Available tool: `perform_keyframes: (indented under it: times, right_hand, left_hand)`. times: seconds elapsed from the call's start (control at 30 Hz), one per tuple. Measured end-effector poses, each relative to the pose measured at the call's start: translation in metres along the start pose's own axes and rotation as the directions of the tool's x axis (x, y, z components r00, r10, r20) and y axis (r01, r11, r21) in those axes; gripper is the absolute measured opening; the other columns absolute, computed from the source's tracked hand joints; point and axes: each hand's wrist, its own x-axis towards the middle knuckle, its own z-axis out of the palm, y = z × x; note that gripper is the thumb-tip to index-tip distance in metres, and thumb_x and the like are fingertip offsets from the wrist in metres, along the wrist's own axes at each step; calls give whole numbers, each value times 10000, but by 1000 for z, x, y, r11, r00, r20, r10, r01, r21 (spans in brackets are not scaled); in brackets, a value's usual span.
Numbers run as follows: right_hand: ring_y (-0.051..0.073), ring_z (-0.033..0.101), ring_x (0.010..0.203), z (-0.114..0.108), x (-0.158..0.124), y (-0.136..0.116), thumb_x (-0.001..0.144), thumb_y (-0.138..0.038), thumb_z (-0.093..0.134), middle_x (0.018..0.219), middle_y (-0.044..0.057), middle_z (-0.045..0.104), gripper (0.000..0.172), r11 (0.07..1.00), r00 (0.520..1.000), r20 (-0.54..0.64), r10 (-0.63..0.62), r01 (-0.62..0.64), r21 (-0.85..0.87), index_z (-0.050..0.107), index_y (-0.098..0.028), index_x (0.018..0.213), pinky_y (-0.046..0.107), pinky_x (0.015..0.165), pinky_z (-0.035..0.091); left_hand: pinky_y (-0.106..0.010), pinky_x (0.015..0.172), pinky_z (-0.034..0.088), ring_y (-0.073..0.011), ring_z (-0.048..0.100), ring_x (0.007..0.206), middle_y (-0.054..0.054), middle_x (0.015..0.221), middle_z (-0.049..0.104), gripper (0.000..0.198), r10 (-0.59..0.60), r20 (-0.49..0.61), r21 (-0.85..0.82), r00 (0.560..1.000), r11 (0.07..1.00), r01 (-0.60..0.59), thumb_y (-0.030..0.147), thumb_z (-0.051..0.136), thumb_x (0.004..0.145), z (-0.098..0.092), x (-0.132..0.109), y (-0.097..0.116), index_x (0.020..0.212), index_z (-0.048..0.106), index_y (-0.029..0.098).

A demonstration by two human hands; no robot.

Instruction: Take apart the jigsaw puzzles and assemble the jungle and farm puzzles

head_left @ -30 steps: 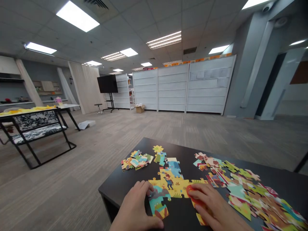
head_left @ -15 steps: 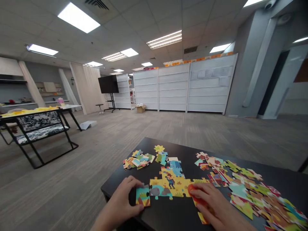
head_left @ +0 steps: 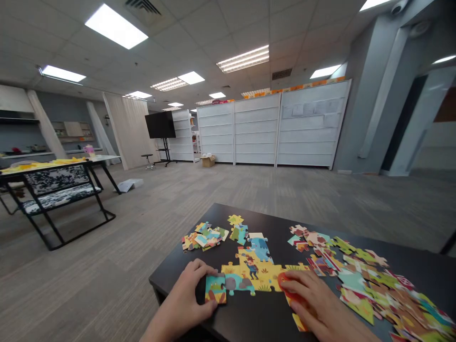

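On a black table [head_left: 256,318] lies a partly joined cluster of colourful jigsaw pieces [head_left: 254,273], mostly yellow. My left hand [head_left: 187,297] is closed round a loose piece [head_left: 214,289] with teal, yellow and brown on it, pressed against the cluster's left edge. My right hand [head_left: 313,301] lies flat with fingers stretched, pressing on the orange and red part at the cluster's right end. A blue elephant piece [head_left: 259,247] sits at the top of the cluster.
A small pile of loose pieces [head_left: 203,237] lies at the table's far left, a larger spread of pieces [head_left: 370,282] covers the right side. Beyond are grey carpet, a black-framed bench [head_left: 57,192], a TV on a stand [head_left: 160,124] and white shelving [head_left: 270,128].
My left hand drew one piece off the cluster's lower left, turned it, and now holds it against the left edge. My right hand stayed pressed on the cluster.
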Motion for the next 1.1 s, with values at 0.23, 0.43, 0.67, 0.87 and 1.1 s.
perform_keyframes:
  times: [0.23, 0.43, 0.67, 0.87, 1.1]
  right_hand:
    - [283, 552, 1264, -6, 0, -7, 1012, -464, 441, 1334, 83, 623, 363, 1000, 1000, 22, -4, 3, 20, 674, -301, 1238, 503, 1121, 431]
    - [276, 545, 1279, -8, -2, -8, 1021, -463, 422, 1355, 79, 611, 374, 1000, 999, 33, -3, 3, 3, 659, -308, 1264, 509, 1133, 421]
    - [294, 587, 1256, 1, 5, 3, 1001, -480, 459, 1350, 92, 639, 392, 999, 999, -49, 5, -7, -42, 687, -293, 1259, 500, 1098, 472]
    - [316, 557, 1312, 9, 8, 21, 994, -499, 446, 1418, 82, 608, 432, 996, 995, -99, 17, -25, -84, 677, -290, 1294, 529, 1113, 457]
    - [319, 544, 1330, 18, 7, 41, 970, -493, 455, 1449, 43, 580, 445, 992, 995, -105, -6, -7, -122, 644, -329, 1338, 510, 1111, 462]
  left_hand:
    - [-327, 1002, 425, -253, 545, 1099, -11, 1147, 596, 478, 12, 225, -50, 974, 999, 0, 206, 849, 594, 22, 3, 36, 1030, 668, 281]
    - [-317, 986, 433, -249, 550, 1082, -20, 1130, 591, 535, -16, 158, -2, 987, 1000, 17, 195, 817, 589, 13, 0, 25, 1087, 634, 263]
    - [-330, 970, 438, -254, 567, 1073, -37, 1099, 625, 502, -36, 7, -38, 999, 999, 36, 183, 731, 641, -10, -4, -5, 1128, 623, 239]
    - [-410, 1069, 364, -277, 523, 1156, -61, 1171, 605, 439, -72, 39, 52, 997, 996, 70, 202, 674, 677, -8, -4, -1, 1111, 634, 250]
    - [-412, 1061, 332, -260, 502, 1177, -43, 1205, 593, 327, -100, 6, 192, 995, 977, 97, 233, 594, 742, -2, -2, -1, 1063, 648, 270]
